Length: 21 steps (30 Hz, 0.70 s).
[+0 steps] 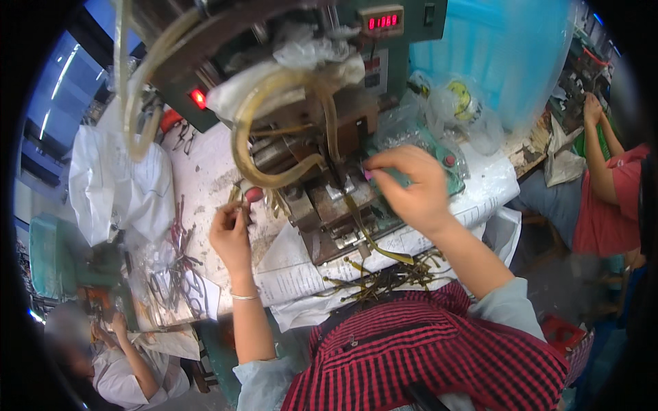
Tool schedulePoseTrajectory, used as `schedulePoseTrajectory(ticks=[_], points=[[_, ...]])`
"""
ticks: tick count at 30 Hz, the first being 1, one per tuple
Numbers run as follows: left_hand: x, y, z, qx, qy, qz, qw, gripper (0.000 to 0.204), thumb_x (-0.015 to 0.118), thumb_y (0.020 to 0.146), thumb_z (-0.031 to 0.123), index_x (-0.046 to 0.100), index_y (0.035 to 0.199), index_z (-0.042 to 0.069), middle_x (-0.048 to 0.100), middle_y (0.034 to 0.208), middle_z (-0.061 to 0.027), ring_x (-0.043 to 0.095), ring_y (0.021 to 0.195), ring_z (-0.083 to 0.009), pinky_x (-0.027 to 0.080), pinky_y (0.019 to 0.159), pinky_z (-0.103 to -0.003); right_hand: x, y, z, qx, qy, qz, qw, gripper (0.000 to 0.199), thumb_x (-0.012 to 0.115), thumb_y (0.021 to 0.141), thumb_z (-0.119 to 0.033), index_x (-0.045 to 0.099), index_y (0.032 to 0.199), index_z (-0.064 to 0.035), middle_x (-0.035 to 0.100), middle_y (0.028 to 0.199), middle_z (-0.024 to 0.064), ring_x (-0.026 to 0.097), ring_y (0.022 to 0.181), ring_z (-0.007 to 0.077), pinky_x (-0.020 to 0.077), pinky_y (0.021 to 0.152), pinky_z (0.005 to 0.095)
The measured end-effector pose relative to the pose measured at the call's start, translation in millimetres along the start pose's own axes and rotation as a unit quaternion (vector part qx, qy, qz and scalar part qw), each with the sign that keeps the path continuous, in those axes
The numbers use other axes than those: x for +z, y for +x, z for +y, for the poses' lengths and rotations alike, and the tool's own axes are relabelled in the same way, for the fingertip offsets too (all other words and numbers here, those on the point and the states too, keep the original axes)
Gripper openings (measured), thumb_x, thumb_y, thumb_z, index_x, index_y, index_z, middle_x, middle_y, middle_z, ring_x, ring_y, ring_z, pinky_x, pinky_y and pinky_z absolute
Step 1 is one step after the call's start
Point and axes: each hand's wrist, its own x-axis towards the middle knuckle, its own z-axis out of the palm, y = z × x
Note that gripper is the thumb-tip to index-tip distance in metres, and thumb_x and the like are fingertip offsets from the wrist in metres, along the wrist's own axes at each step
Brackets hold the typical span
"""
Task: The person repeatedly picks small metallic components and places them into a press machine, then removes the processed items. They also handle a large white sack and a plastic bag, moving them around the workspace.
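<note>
1. The long, thin, olive-brown strip (358,220) sticks out of a dark metal block (322,200). It runs toward the body and bends right, its wide end by a messy pile of olive-brown strips (380,277).
2. White printed paper (291,282) lies on the pale counter (205,171); its print is too small to read.
3. The left hand (232,236) is farther from the strip. Its fingers are bent in, next to a round red knob (253,194); I can't tell if they pinch anything.
4. The right hand (415,192) is nearer. The strip lies left of its fingers and closer to the body. Thumb and pointer almost meet by a pink spot; I can't tell if they pinch it.
5. Farther back, a small pale box (381,22) shows glowing red numbers.
</note>
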Motion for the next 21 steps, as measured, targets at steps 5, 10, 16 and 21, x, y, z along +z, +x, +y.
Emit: schedulePoseTrajectory(ticks=[5, 10, 16, 21], points=[[28, -39, -11, -0.005, -0.011, 0.032, 0.999, 0.015, 0.068, 0.101, 0.012, 0.068, 0.100, -0.003, 0.069, 0.081, -0.0048, 0.059, 0.063, -0.0073, 0.042, 0.053, -0.022, 41, -15, 1, 0.154, 0.162, 0.040, 0.974, 0.032, 0.073, 0.087, 0.001, 0.064, 0.118, 0.0007, 0.073, 0.105, 0.0080, 0.067, 0.095, 0.0130, 0.0512, 0.086, 0.0275], [37, -45, 73, 0.207, -0.177, 0.042, 0.961, 0.013, 0.057, 0.104, 0.004, 0.065, 0.104, -0.007, 0.071, 0.092, -0.0146, 0.068, 0.072, -0.0166, 0.056, 0.061, -0.026, 47, -16, -5, 0.195, 0.282, 0.054, 0.938, 0.050, 0.072, 0.087, 0.005, 0.054, 0.133, 0.0023, 0.070, 0.117, 0.0127, 0.067, 0.105, 0.0153, 0.0509, 0.094, 0.0285], [49, -26, 139, 0.294, -0.114, -0.014, 0.949, 0.008, 0.060, 0.099, -0.007, 0.063, 0.105, -0.011, 0.070, 0.100, -0.0209, 0.071, 0.078, -0.0207, 0.064, 0.069, -0.029, 39, -12, -36, 0.243, 0.351, 0.042, 0.903, 0.053, 0.070, 0.087, 0.004, 0.051, 0.137, 0.0022, 0.070, 0.120, 0.0150, 0.065, 0.113, 0.0166, 0.0466, 0.103, 0.0306], [60, -58, 126, 0.574, 0.173, -0.100, 0.794, 0.015, 0.077, 0.084, 0.000, 0.072, 0.099, 0.001, 0.075, 0.094, -0.0139, 0.065, 0.064, -0.0170, 0.051, 0.054, -0.027, 15, -10, -48, 0.151, 0.243, -0.067, 0.956, 0.058, 0.061, 0.088, 0.003, 0.047, 0.144, 0.0010, 0.068, 0.125, 0.0199, 0.066, 0.121, 0.0282, 0.0494, 0.104, 0.0385]])
